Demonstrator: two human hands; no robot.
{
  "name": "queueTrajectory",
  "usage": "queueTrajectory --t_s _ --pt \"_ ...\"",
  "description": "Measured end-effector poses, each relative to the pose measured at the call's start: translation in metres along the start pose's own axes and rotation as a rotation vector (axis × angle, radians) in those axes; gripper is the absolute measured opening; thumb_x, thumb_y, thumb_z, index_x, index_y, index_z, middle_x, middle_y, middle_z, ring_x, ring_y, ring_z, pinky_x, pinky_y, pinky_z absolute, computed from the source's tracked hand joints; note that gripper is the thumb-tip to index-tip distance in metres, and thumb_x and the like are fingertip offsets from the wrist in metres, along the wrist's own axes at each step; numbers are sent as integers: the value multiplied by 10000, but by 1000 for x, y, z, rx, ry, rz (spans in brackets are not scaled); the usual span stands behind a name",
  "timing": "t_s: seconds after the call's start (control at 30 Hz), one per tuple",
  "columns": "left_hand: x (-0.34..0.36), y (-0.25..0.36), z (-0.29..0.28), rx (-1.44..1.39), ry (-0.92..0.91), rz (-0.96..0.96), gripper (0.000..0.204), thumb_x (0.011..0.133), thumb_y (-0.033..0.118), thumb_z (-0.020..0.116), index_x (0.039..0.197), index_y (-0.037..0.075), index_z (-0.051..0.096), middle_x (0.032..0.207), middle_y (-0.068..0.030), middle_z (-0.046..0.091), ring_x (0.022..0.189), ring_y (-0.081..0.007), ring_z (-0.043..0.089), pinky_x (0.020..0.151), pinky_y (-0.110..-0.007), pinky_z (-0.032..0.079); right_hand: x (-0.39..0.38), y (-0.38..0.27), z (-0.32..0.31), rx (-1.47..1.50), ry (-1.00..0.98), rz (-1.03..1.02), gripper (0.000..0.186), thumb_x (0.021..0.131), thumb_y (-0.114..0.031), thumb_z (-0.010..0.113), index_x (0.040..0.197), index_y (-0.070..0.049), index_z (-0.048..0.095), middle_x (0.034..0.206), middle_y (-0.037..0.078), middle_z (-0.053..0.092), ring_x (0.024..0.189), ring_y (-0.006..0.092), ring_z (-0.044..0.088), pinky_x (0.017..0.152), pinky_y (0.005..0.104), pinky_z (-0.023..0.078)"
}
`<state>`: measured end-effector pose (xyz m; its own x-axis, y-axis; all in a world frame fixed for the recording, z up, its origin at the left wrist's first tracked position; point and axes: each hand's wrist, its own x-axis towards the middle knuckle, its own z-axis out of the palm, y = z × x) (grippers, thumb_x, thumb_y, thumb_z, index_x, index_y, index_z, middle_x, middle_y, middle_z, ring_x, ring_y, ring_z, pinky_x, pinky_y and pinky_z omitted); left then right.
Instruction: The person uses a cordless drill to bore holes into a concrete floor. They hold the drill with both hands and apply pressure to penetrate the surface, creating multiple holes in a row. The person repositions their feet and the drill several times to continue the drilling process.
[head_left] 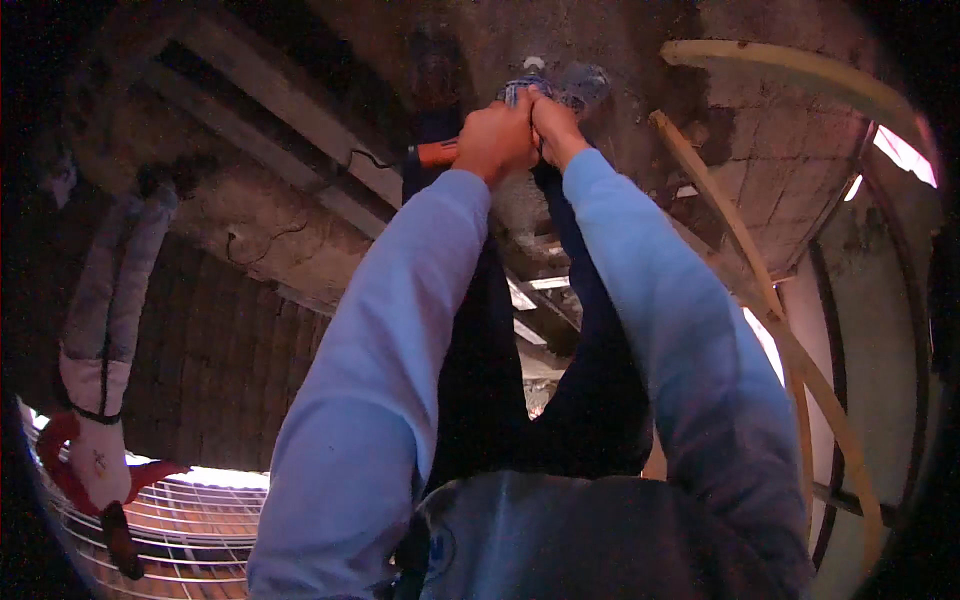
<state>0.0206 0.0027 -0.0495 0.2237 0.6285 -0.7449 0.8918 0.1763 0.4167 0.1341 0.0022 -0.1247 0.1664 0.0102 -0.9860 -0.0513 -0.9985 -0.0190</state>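
Both my arms, in light blue sleeves, reach forward and meet over a corded power tool with an orange body (pixel 437 153); it looks like an angle grinder. My left hand (pixel 495 140) is wrapped round the tool where the orange housing meets its grey head (pixel 522 88). Right beside it, my right hand (pixel 556 125) is closed at the head end, touching the left. A blurred greyish round shape (pixel 588 84) shows just beyond the right hand; I cannot tell if it is the tool's disc. My fingers hide most of the grip.
A dark cord (pixel 372 158) runs left from the tool. Long beams (pixel 270 110) lie on the dirty floor to the left. Yellowish wooden strips (pixel 715 200) stand on the right. Another person (pixel 100 350) is at far left, near white wire mesh (pixel 190 530).
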Motion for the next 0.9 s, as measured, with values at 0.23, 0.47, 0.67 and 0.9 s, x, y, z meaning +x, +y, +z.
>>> queueTrajectory --t_s 0.23,0.47,0.67,0.9 --pt "-11 13 -9 -35 -69 -115 795 834 372 714 1498 80 388 957 -238 710 812 -425 718 695 -522 584 -12 -9 -12 -390 0 -33 633 999 -554 529 788 24 676 657 144 655 607 268 622 609 420 456" --pt "-4 11 -7 -37 -94 -122 761 814 334 672 1467 36 417 959 -255 702 808 -411 722 700 -505 584 13 10 -5 -259 121 -90 620 961 -538 604 896 73 691 671 148 673 573 283 617 622 425 476" --pt "2 3 -6 15 -105 -69 779 799 330 700 1450 -8 438 924 -238 704 746 -396 722 657 -484 587 33 22 -5 -122 102 -8 655 938 -521 661 1044 126 684 967 199 728 776 284 688 699 405 525" --pt "6 0 -2 -58 -36 -41 780 815 349 698 1461 13 419 926 -249 703 791 -401 722 666 -507 580 19 9 -3 -111 102 -32 662 964 -519 637 1077 133 665 944 188 724 715 250 676 619 415 507"
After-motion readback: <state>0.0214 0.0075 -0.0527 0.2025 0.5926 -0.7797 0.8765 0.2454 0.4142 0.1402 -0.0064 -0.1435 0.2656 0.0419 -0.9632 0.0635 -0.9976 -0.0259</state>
